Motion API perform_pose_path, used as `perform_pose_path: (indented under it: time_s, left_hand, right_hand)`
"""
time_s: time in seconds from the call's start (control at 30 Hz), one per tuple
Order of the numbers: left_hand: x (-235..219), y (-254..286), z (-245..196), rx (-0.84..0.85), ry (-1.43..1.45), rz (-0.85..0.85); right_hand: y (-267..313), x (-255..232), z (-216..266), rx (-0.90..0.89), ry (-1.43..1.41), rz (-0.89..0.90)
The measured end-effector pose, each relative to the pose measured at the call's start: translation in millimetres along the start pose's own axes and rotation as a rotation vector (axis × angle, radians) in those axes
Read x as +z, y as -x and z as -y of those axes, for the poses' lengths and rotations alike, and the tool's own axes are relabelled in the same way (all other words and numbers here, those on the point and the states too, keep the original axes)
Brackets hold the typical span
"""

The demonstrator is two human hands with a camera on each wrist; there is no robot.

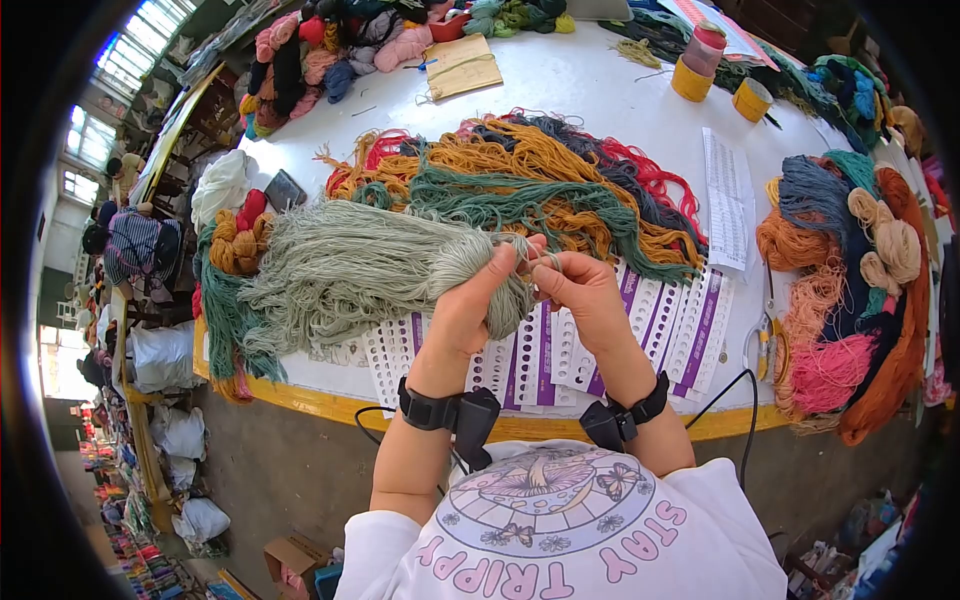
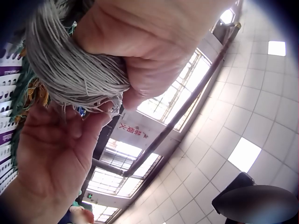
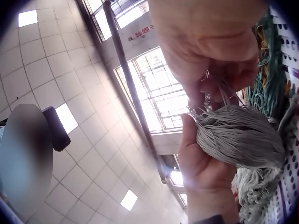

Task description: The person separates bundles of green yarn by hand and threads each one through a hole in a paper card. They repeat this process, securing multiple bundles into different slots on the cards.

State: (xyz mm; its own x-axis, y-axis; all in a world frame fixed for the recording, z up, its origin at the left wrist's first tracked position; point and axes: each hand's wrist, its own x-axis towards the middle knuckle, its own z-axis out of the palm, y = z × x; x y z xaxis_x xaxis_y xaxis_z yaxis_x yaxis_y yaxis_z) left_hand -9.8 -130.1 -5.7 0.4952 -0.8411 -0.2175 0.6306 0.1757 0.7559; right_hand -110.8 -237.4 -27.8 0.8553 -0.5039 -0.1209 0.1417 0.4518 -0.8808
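Observation:
A thick skein of grey-green yarn (image 1: 345,255) spreads leftward over the table from its bunched, looped end. My left hand (image 1: 470,305) grips that looped end, fingers curled round the bundle. At the tip of the loop, the thumb and fingers of my right hand (image 1: 582,295) pinch a few thin strands. In the left wrist view the bundle (image 2: 74,70) bends round between both hands. The right wrist view shows the strands (image 3: 224,93) running from the right fingers into the bundle.
Under the hands lie white-and-purple cards (image 1: 530,355) with punched holes. Behind them is a heap of orange, green, red and navy yarn (image 1: 520,180). More skeins (image 1: 835,290) hang at the right edge, with scissors (image 1: 768,340) nearby. A phone (image 1: 285,190) and a printed sheet (image 1: 727,195) lie on the table.

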Motion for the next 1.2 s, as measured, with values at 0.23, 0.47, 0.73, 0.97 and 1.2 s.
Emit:
perform_pose_path:
  time_s: [0.23, 0.47, 0.73, 0.97, 1.2]
  left_hand:
    - [-2, -2, 1, 0.022, 0.017, 0.0]
    - [3, -1, 3, 0.062, -0.031, -0.021]
    - [-5, -5, 7, 0.078, 0.018, -0.04]
    - [-9, -6, 6, -0.024, 0.143, -0.054]
    - [-1, -2, 1, -0.056, 0.039, 0.05]
  right_hand:
    - [-1, -2, -3, -0.04, -0.035, 0.033]
    - [1, 5, -2, -0.066, -0.022, -0.007]
    - [-4, 2, -9, -0.082, 0.087, -0.003]
    - [-6, -5, 1, 0.186, -0.525, 0.141]
    - [-6, 8, -1, 0.058, 0.058, -0.022]
